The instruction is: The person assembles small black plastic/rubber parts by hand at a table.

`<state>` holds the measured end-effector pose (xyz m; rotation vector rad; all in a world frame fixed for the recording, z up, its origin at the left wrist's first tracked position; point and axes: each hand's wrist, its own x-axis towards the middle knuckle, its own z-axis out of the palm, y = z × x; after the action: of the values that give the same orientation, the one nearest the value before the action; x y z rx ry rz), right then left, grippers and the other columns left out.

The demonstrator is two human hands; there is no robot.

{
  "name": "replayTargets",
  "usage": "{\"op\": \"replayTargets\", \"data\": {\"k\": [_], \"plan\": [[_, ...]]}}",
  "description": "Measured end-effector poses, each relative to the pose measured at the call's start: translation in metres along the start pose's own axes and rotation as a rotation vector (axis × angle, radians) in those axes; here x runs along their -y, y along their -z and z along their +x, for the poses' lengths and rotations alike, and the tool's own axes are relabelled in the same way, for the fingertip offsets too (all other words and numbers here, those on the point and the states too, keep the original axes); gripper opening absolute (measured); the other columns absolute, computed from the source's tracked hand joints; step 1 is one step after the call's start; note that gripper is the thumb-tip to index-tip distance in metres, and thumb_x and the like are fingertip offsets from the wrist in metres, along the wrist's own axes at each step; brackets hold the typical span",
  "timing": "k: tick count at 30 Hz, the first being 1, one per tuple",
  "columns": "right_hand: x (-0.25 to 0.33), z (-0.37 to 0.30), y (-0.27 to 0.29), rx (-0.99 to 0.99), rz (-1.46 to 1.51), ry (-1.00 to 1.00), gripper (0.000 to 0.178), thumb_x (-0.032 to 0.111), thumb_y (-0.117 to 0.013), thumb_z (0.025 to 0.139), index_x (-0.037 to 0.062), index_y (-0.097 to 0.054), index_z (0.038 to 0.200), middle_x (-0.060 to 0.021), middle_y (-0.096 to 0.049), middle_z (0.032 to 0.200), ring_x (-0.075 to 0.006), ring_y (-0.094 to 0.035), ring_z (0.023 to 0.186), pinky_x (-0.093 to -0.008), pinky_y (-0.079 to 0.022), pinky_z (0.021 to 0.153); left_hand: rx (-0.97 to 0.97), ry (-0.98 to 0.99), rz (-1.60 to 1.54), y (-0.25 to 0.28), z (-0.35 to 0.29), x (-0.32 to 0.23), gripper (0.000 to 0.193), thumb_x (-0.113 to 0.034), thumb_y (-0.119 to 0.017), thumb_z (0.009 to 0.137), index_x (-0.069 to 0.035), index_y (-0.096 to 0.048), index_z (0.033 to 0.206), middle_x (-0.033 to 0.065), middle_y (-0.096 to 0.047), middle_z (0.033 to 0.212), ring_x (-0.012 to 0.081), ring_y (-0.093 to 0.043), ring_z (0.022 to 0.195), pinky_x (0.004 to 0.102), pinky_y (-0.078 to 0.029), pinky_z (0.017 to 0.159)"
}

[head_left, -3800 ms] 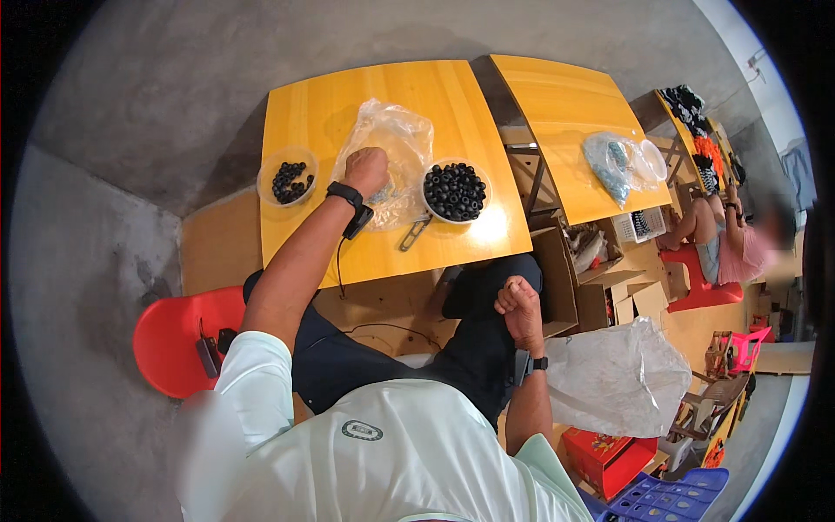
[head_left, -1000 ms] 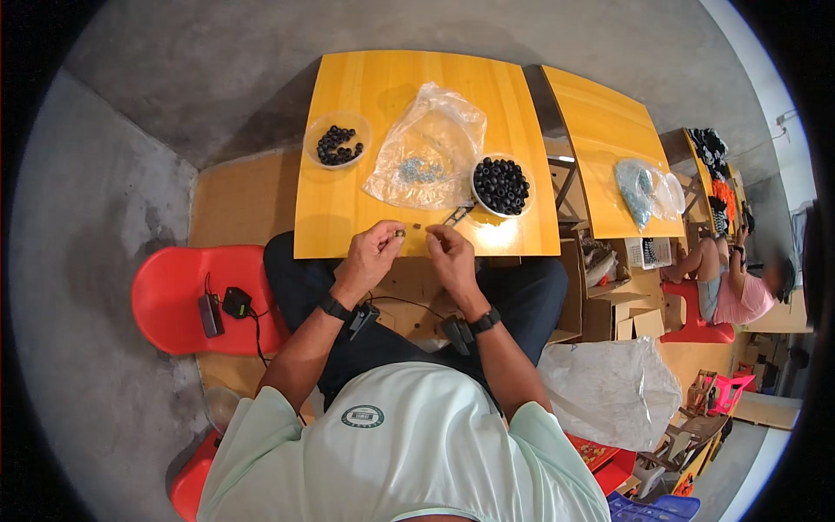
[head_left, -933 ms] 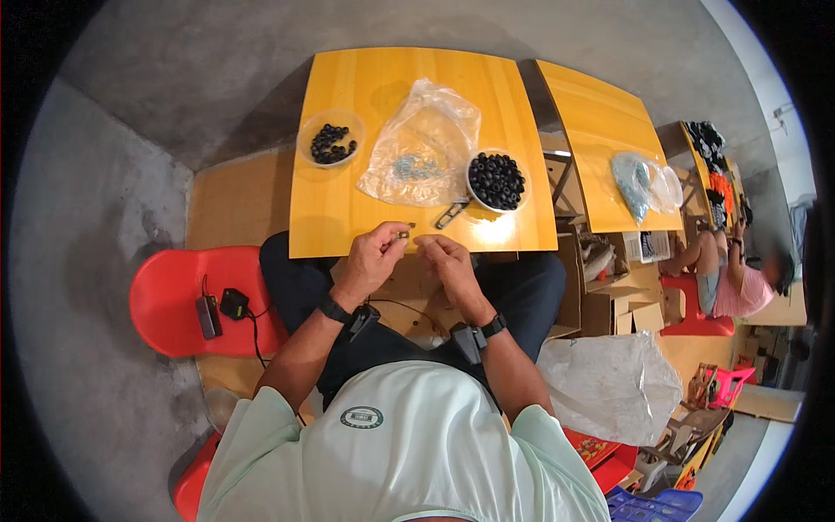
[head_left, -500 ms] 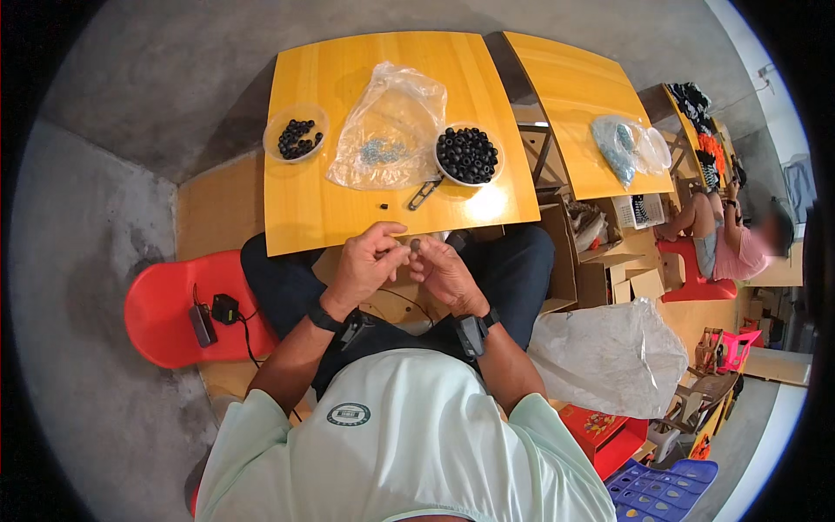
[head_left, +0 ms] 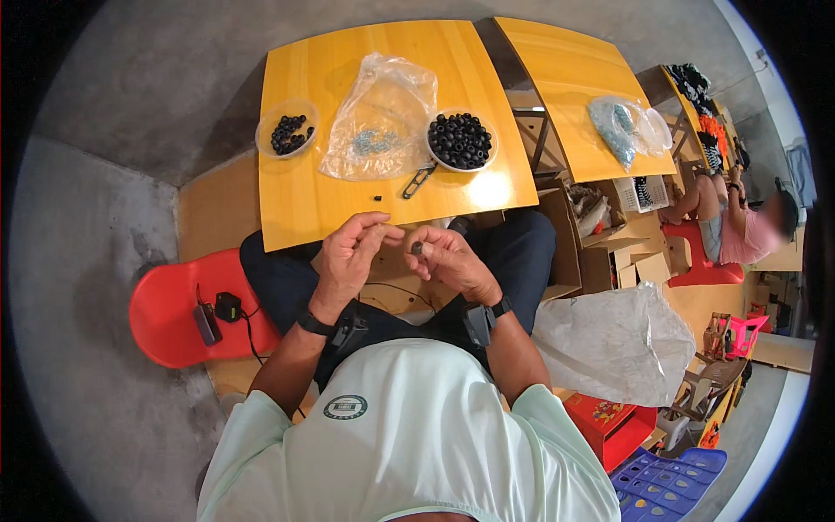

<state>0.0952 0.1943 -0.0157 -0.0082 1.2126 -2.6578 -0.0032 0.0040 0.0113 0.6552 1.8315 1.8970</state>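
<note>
My right hand (head_left: pixel 452 264), in front of the table's near edge, pinches a small dark bead-like piece (head_left: pixel 417 248) between thumb and fingers. Close beside it, my left hand (head_left: pixel 350 259) has its thumb and fingertips pressed together; anything between them is too small to make out. On the yellow table (head_left: pixel 304 217) a single small black piece (head_left: pixel 377 198) lies near a dark, flat slotted tool (head_left: pixel 418 181). Round black beads fill the clear tub (head_left: pixel 459 170) on the right. Fewer lie in the clear tub (head_left: pixel 265 143) on the left. Between them, a clear plastic bag (head_left: pixel 387 91) holds small pale-blue bits (head_left: pixel 376 142).
A second yellow table (head_left: pixel 565 78) on the right carries a bag of pale-blue bits (head_left: pixel 613 130). Cardboard boxes (head_left: pixel 600 265) and a white sack (head_left: pixel 613 344) lie at my right. A red stool (head_left: pixel 165 304) with small devices stands left. A person (head_left: pixel 739 226) sits far right.
My hands have moved slightly apart, and the dark piece now shows in my right fingers, away from the left fingertips. The whole view has shifted a little.
</note>
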Motion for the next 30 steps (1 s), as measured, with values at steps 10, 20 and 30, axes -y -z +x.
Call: {"op": "replayTargets", "data": {"k": [10, 20, 30], "plan": [[-0.008, 0.017, -0.018, -0.07, 0.045, -0.022, 0.032, 0.028, -0.058, 0.103, 0.0065, -0.06, 0.127, 0.0017, -0.061, 0.095, -0.0061, -0.052, 0.075, -0.0209, -0.043, 0.066, -0.01, 0.005, -0.219, -0.015, 0.0, 0.004, 0.015, -0.005, -0.057, 0.1, 0.004, -0.063, 0.111, 0.0166, -0.07, 0.121, 0.0119, -0.067, 0.085, 0.0253, -0.054, 0.081], [-0.002, 0.026, -0.023, -0.049, -0.054, -0.019, 0.022, 0.025, -0.059, 0.103, 0.0064, -0.063, 0.114, 0.0019, -0.062, 0.093, -0.0063, -0.053, 0.073, -0.0212, -0.043, 0.065, 0.018, 0.016, -0.321, -0.003, 0.0, 0.009, 0.018, 0.0, -0.059, 0.098, 0.003, -0.069, 0.112, 0.015, -0.068, 0.121, 0.0117, -0.065, 0.097, 0.0232, -0.055, 0.084], [-0.022, 0.021, -0.013, -0.144, 0.162, -0.025, 0.023, 0.023, -0.062, 0.101, 0.0051, -0.065, 0.116, 0.0016, -0.063, 0.093, -0.0071, -0.057, 0.078, -0.0229, -0.048, 0.07, 0.082, -0.175, 0.108, 0.001, -0.008, 0.001, 0.024, 0.004, -0.061, 0.094, 0.002, -0.07, 0.116, 0.0142, -0.065, 0.127, 0.0164, -0.066, 0.105, 0.0259, -0.054, 0.088]]}}
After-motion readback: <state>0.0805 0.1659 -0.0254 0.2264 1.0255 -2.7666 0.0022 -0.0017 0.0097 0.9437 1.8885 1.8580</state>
